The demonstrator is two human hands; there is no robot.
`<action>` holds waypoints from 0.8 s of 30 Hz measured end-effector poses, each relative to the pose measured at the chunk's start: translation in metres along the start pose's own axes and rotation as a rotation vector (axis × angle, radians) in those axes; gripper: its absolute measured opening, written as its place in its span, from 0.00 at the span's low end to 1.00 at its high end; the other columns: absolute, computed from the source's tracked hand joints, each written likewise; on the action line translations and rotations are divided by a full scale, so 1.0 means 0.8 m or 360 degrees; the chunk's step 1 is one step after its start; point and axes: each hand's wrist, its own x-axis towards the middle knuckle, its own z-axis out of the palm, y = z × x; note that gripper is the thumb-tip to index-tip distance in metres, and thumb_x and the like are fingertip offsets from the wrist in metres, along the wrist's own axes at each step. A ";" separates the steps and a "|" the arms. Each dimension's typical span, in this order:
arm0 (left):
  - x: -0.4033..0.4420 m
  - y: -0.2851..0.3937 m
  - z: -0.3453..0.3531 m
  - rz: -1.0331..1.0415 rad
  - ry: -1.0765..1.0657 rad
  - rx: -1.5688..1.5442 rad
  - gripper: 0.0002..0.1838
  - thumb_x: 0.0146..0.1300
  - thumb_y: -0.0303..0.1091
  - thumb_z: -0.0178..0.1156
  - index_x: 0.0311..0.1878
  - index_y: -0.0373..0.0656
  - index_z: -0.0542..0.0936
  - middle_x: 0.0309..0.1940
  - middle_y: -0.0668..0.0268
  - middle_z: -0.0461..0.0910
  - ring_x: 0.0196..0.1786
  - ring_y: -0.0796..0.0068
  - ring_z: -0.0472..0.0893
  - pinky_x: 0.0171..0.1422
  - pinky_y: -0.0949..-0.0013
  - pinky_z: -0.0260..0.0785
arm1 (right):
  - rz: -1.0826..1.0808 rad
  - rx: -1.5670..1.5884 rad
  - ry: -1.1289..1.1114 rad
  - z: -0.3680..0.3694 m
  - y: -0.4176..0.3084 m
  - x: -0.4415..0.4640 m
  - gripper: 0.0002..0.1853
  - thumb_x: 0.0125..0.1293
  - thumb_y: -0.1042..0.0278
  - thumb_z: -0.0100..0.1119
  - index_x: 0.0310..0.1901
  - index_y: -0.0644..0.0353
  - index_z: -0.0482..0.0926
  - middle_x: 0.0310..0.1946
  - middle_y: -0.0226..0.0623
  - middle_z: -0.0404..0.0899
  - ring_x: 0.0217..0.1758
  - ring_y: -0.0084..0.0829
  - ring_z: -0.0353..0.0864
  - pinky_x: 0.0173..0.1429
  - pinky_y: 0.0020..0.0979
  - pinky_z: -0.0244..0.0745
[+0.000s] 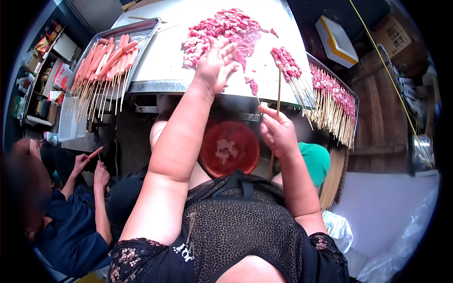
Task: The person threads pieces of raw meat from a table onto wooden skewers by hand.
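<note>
"So, any wording legible?"

"Carton (397, 35), far R: dark printed characters, too small to read. Shelf packs (61, 76), L side: coloured labels, no brand legible."

"Skewer (259, 104): posn & axis?"

"In front of table (158, 86) edge, near centre. Axis slants, tip pointing away from wearer and slightly L, toward meat pile (222, 35). Meat piece (251, 87) on tip end."

"Hands?"

"R hand (277, 132): thumb & fingers pinching skewer. L hand (216, 66): fingers spread, nothing seen gripped, at near edge of pile; contact can't be confirmed."

"Obscured items?"

"Skewer's lower end, hidden by R hand. Long stick (279, 89) runs approx. upright past same hand; can't tell if gripped. Part of pile behind L hand. Red basin (252, 153) below table, partly covered by L forearm & clothing; pale contents unidentified. Co-worker (71, 236), far L, blurred at frame edge, holding sausage (96, 152) on stick."
</note>
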 end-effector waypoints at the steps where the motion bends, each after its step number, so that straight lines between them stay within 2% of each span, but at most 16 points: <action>1: -0.003 0.003 0.002 0.0035 0.0028 -0.0008 0.37 0.69 0.58 0.36 0.69 0.36 0.51 0.63 0.50 0.61 0.64 0.58 0.65 0.66 0.57 0.60 | -0.0006 -0.0002 0.0007 -0.003 0.000 0.000 0.13 0.68 0.72 0.50 0.52 0.62 0.74 0.20 0.28 0.72 0.10 0.12 0.56 0.14 0.14 0.50; 3: -0.009 0.003 0.007 0.0064 0.0030 0.0054 0.38 0.69 0.58 0.35 0.69 0.35 0.49 0.66 0.46 0.57 0.67 0.54 0.61 0.66 0.54 0.59 | -0.0098 -0.0095 0.0073 -0.008 -0.002 0.001 0.13 0.67 0.72 0.52 0.53 0.61 0.75 0.21 0.28 0.73 0.12 0.11 0.58 0.15 0.14 0.51; 6: -0.020 -0.011 0.020 -0.0088 -0.0003 0.0110 0.36 0.70 0.55 0.39 0.68 0.34 0.51 0.65 0.43 0.57 0.66 0.55 0.63 0.62 0.56 0.63 | -0.0186 -0.0192 0.0129 -0.003 -0.004 0.002 0.14 0.66 0.72 0.54 0.53 0.60 0.76 0.22 0.27 0.74 0.14 0.10 0.59 0.16 0.13 0.51; 7: -0.025 -0.017 0.030 -0.0188 0.0056 0.0025 0.33 0.70 0.53 0.40 0.65 0.33 0.56 0.56 0.44 0.67 0.58 0.57 0.71 0.56 0.59 0.68 | -0.0188 -0.0192 0.0127 -0.001 -0.004 0.005 0.14 0.66 0.72 0.54 0.53 0.60 0.76 0.22 0.27 0.74 0.14 0.10 0.59 0.16 0.13 0.51; 9: -0.029 -0.021 0.032 -0.0282 -0.0161 -0.0132 0.29 0.71 0.52 0.39 0.60 0.33 0.61 0.47 0.48 0.75 0.50 0.59 0.77 0.52 0.63 0.71 | -0.0213 -0.0239 0.0121 0.003 -0.001 0.010 0.14 0.66 0.71 0.54 0.53 0.59 0.76 0.22 0.25 0.74 0.16 0.09 0.61 0.19 0.13 0.54; 10: -0.035 -0.020 0.046 -0.0281 -0.0097 -0.0268 0.27 0.72 0.51 0.38 0.58 0.34 0.63 0.30 0.61 0.76 0.34 0.70 0.77 0.42 0.69 0.71 | -0.0213 -0.0237 0.0121 0.007 0.001 0.011 0.14 0.66 0.71 0.54 0.53 0.59 0.76 0.22 0.25 0.74 0.16 0.09 0.61 0.19 0.13 0.54; 11: -0.033 -0.021 0.041 -0.0284 -0.0099 -0.0267 0.27 0.72 0.51 0.38 0.58 0.34 0.63 0.30 0.61 0.76 0.34 0.70 0.77 0.42 0.69 0.71 | -0.0224 -0.0313 0.0129 0.012 0.004 0.012 0.15 0.66 0.71 0.54 0.54 0.59 0.76 0.23 0.24 0.74 0.17 0.09 0.61 0.20 0.13 0.55; 13: -0.034 -0.017 0.038 -0.0302 -0.0184 -0.0392 0.25 0.71 0.53 0.37 0.55 0.39 0.66 0.21 0.72 0.65 0.24 0.81 0.66 0.33 0.76 0.64 | -0.0211 -0.0475 0.0122 0.014 0.009 0.010 0.15 0.67 0.70 0.54 0.54 0.57 0.77 0.23 0.23 0.73 0.20 0.08 0.63 0.23 0.13 0.58; 14: -0.035 -0.016 0.041 -0.0286 -0.0061 -0.0375 0.24 0.72 0.52 0.38 0.55 0.39 0.65 0.19 0.75 0.55 0.22 0.82 0.56 0.27 0.76 0.57 | -0.0230 -0.0483 0.0068 0.014 0.013 0.009 0.15 0.67 0.70 0.54 0.54 0.57 0.77 0.23 0.23 0.73 0.20 0.08 0.63 0.23 0.13 0.58; 15: -0.036 -0.015 0.039 -0.0273 -0.0064 -0.0335 0.24 0.71 0.53 0.38 0.55 0.40 0.65 0.20 0.75 0.55 0.21 0.83 0.56 0.26 0.78 0.54 | -0.0249 -0.0492 0.0013 0.015 0.017 0.007 0.15 0.67 0.70 0.54 0.54 0.56 0.77 0.23 0.23 0.73 0.20 0.09 0.63 0.23 0.13 0.58; 17: -0.031 -0.018 0.033 -0.0268 -0.0312 -0.0411 0.27 0.70 0.56 0.38 0.54 0.39 0.64 0.22 0.71 0.61 0.23 0.81 0.60 0.30 0.75 0.62 | -0.0331 -0.0563 0.0021 0.016 0.014 0.005 0.13 0.67 0.70 0.54 0.52 0.57 0.78 0.21 0.22 0.73 0.21 0.10 0.65 0.25 0.15 0.60; 19: -0.032 -0.007 0.038 -0.0139 -0.0340 -0.0336 0.35 0.67 0.61 0.36 0.60 0.37 0.59 0.35 0.58 0.72 0.35 0.70 0.74 0.44 0.64 0.71 | -0.0750 -0.0764 0.0178 0.014 -0.002 0.004 0.12 0.67 0.71 0.54 0.50 0.59 0.79 0.21 0.22 0.72 0.22 0.12 0.67 0.27 0.17 0.64; 20: -0.034 0.004 0.039 -0.0052 -0.0439 -0.0338 0.42 0.64 0.65 0.34 0.66 0.35 0.50 0.52 0.46 0.69 0.54 0.56 0.73 0.59 0.54 0.67 | -0.0902 -0.0884 0.0263 0.009 -0.018 0.003 0.12 0.67 0.71 0.54 0.49 0.60 0.80 0.21 0.24 0.72 0.24 0.14 0.69 0.30 0.19 0.66; 21: -0.025 0.006 0.029 0.0035 -0.0412 -0.0285 0.44 0.64 0.66 0.33 0.69 0.37 0.42 0.58 0.43 0.64 0.61 0.52 0.68 0.62 0.53 0.65 | -0.1020 -0.1058 0.0436 -0.004 -0.032 0.002 0.12 0.67 0.70 0.54 0.50 0.60 0.79 0.21 0.26 0.73 0.25 0.15 0.70 0.30 0.19 0.67; 23: -0.013 0.015 0.006 0.0153 -0.0173 -0.0206 0.41 0.66 0.63 0.35 0.68 0.37 0.45 0.56 0.45 0.66 0.59 0.54 0.69 0.61 0.55 0.66 | -0.1159 -0.1268 0.0825 -0.014 -0.075 -0.005 0.12 0.68 0.68 0.53 0.50 0.59 0.79 0.21 0.29 0.74 0.25 0.17 0.71 0.31 0.21 0.68; 24: -0.009 0.020 -0.003 0.0248 -0.0129 -0.0240 0.35 0.69 0.58 0.36 0.65 0.38 0.50 0.53 0.47 0.68 0.56 0.57 0.72 0.60 0.57 0.68 | -0.1442 -0.1475 0.0855 -0.035 -0.087 0.005 0.12 0.67 0.70 0.53 0.50 0.58 0.79 0.22 0.34 0.76 0.24 0.24 0.74 0.32 0.25 0.70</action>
